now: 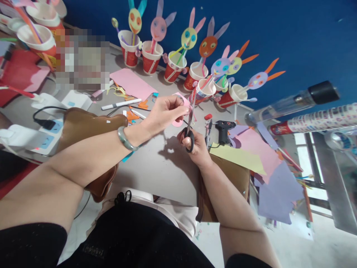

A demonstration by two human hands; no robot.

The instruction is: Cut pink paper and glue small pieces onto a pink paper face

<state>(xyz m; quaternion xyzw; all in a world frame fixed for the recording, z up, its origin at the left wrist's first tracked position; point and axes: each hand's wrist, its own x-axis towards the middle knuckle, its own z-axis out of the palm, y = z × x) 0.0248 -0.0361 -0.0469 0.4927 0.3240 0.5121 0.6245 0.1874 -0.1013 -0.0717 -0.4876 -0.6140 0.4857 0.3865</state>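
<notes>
My left hand (170,111), with a bangle on its wrist, pinches a piece of pink paper (178,121) above the middle of the table. Part of the paper is hidden behind the fingers. In my right hand (196,147) is a pair of scissors (190,128) with black handles, my fingers in the loops. The blades point up and away, beside the left fingertips at the right edge of the paper. Whether they touch the paper I cannot tell. Behind both hands stands a row of red-and-white paper cups (152,61) with rabbit faces on straws.
A black glue gun (224,131) and sheets of coloured paper (275,152) lie to the right. Left are a white marker (121,104), pink paper (134,82), a power strip (51,136) and a brown cushion (83,128). A blue wall (267,29) rises behind the cups.
</notes>
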